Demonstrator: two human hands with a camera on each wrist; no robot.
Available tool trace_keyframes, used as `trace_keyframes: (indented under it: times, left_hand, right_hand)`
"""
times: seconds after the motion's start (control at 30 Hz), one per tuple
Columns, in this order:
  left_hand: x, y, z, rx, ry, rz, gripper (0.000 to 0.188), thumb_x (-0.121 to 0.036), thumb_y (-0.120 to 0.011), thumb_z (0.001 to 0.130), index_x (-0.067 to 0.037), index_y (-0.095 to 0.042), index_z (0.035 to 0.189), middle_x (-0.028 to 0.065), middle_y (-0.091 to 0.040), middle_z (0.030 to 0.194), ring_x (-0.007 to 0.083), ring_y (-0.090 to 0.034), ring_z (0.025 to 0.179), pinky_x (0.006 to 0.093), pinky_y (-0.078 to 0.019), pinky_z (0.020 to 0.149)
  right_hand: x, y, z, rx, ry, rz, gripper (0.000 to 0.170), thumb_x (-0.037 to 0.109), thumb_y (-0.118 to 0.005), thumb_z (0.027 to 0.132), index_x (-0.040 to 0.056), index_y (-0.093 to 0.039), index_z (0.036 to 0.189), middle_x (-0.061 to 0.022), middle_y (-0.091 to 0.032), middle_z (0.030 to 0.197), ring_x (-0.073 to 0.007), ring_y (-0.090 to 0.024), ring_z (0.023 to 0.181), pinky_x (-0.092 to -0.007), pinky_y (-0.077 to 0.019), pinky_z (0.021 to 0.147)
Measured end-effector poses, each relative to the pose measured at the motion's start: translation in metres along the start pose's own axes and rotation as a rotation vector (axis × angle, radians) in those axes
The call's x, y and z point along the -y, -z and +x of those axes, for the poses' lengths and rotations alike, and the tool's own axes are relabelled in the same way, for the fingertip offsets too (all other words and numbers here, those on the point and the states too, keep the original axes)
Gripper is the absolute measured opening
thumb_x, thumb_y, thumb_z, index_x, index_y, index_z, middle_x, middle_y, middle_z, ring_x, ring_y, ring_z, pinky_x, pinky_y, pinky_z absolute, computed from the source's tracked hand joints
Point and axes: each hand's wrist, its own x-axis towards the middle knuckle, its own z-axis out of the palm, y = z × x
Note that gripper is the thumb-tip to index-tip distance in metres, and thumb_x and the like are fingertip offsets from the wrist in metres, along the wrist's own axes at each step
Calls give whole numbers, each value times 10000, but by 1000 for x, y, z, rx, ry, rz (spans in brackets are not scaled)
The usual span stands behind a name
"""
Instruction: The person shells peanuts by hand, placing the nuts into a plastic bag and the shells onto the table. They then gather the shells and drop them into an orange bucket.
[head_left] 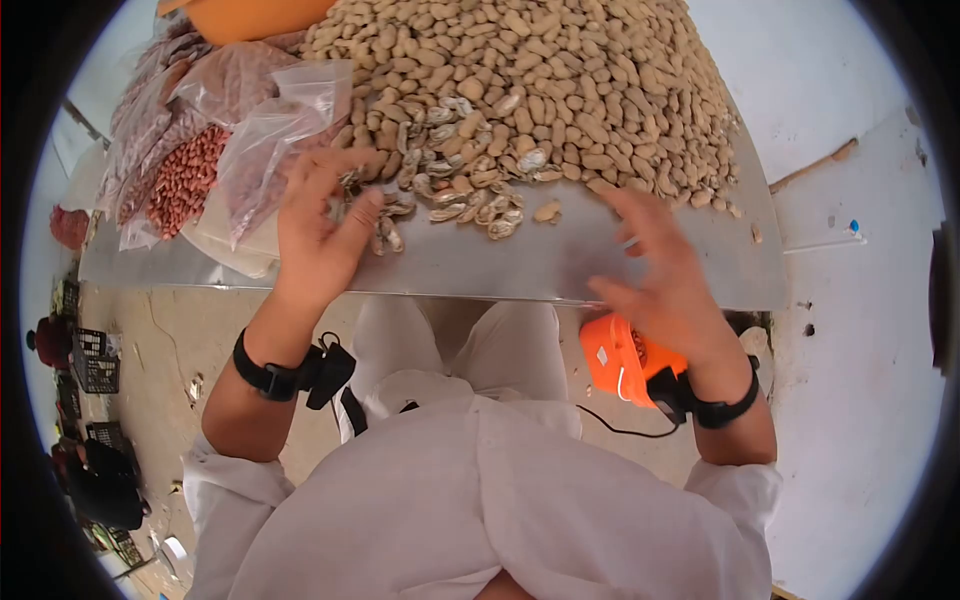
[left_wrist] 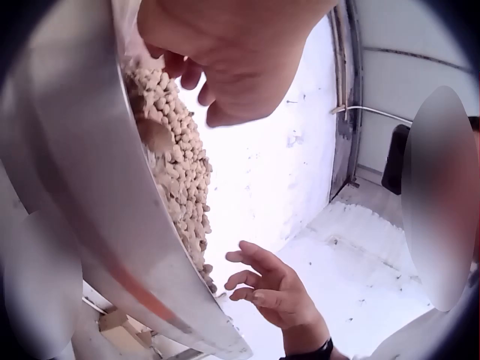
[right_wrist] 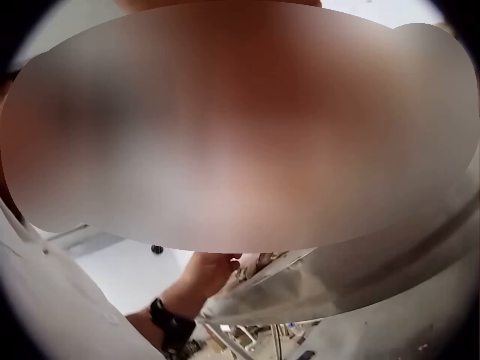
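Unshelled peanuts (head_left: pixel 570 90) lie in a large heap on a metal table (head_left: pixel 460 275). Cracked, empty-looking peanut shells (head_left: pixel 495 210) are scattered along its near edge. My left hand (head_left: pixel 322 235) hovers by the left end of these shells, thumb and fingers spread apart, with nothing visible between them. Over the table's front right edge, my right hand (head_left: pixel 660 275) has its thumb apart from its fingers. In the left wrist view that right hand (left_wrist: pixel 281 292) shows loosely bent fingers and holds nothing. A blurred patch covers most of the right wrist view.
Clear plastic bags (head_left: pixel 240 90) stand at the left, with red shelled peanuts (head_left: pixel 188 185) showing. An orange basin (head_left: pixel 255 15) sits behind them. Below the table's right edge is an orange bucket (head_left: pixel 607 355). Black crates (head_left: pixel 97 365) and another person (head_left: pixel 100 485) are at far left.
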Motion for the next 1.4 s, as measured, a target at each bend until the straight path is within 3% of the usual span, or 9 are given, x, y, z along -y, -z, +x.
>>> trace_keyframes:
  times: [0.13, 0.33, 0.63, 0.73, 0.83, 0.93, 1.03, 1.3, 1.4]
  left_hand:
    - [5, 25, -14, 173, 54, 134, 442, -58, -699, 684, -39, -591, 1113, 63, -548, 1022, 140, -467, 704, 232, -387, 607]
    - [13, 26, -18, 266, 37, 107, 488, -34, -701, 664, -28, -573, 1135, 124, -569, 1053, 182, -547, 667, 277, -463, 589]
    - [13, -2, -9, 275, -63, -69, 423, 1, -673, 688, -20, -583, 1101, 129, -575, 1055, 200, -585, 676, 281, -492, 617]
    - [11, 3, -6, 247, -18, -153, 371, 5, -661, 690, -20, -599, 1055, 118, -577, 982, 196, -575, 659, 286, -481, 594]
    - [14, 10, -7, 182, 32, -182, 292, 8, -639, 703, -20, -610, 992, 102, -567, 900, 188, -550, 633, 283, -457, 569]
    - [20, 9, -9, 120, 33, -190, 217, 39, -609, 734, -6, -611, 946, 66, -549, 889, 114, -499, 600, 230, -413, 536]
    - [25, 8, -14, 84, 34, -214, 169, 39, -588, 751, -2, -602, 914, 61, -537, 869, 109, -488, 594, 224, -401, 534]
    - [23, 7, -15, 59, -1, -260, 159, 40, -578, 754, 4, -597, 908, 68, -546, 847, 113, -491, 600, 223, -399, 536]
    - [22, 6, -15, 25, -10, -260, 151, 11, -609, 728, -13, -604, 877, 90, -562, 806, 197, -537, 574, 283, -443, 514]
  right_hand:
    - [6, -18, 40, 202, 61, -193, 662, 39, -609, 684, 12, -369, 1301, -196, -424, 1278, -375, -510, 1058, -408, -462, 850]
    - [10, -36, 77, 285, 102, -403, 693, 21, -580, 678, 17, -327, 1323, -189, -392, 1298, -361, -517, 1081, -404, -473, 847]
    - [33, -71, 98, 311, 169, -231, 660, 43, -581, 668, 29, -372, 1293, -173, -424, 1264, -355, -529, 1067, -414, -470, 843]
    - [42, -65, 111, 228, 212, -317, 667, 156, -647, 688, 39, -391, 1292, -187, -405, 1301, -377, -473, 1137, -415, -437, 907]
    - [45, -77, 121, 71, 401, -436, 777, 371, -705, 690, 62, -381, 1326, -207, -344, 1372, -427, -369, 1226, -465, -346, 1007]
    - [43, -96, 132, 144, 403, -509, 899, 557, -696, 658, 110, -363, 1364, -219, -279, 1423, -464, -257, 1289, -520, -238, 1063]
    - [42, -108, 129, 255, 380, -511, 900, 599, -681, 653, 152, -373, 1370, -213, -257, 1436, -487, -226, 1298, -561, -212, 1060]
    - [40, -111, 104, 191, 375, -425, 561, 468, -668, 728, 176, -545, 1190, -166, -378, 1330, -436, -338, 1201, -536, -358, 964]
    - [37, -114, 102, 145, 409, -416, 442, 402, -661, 734, 181, -595, 1111, -139, -428, 1269, -401, -373, 1152, -500, -414, 907]
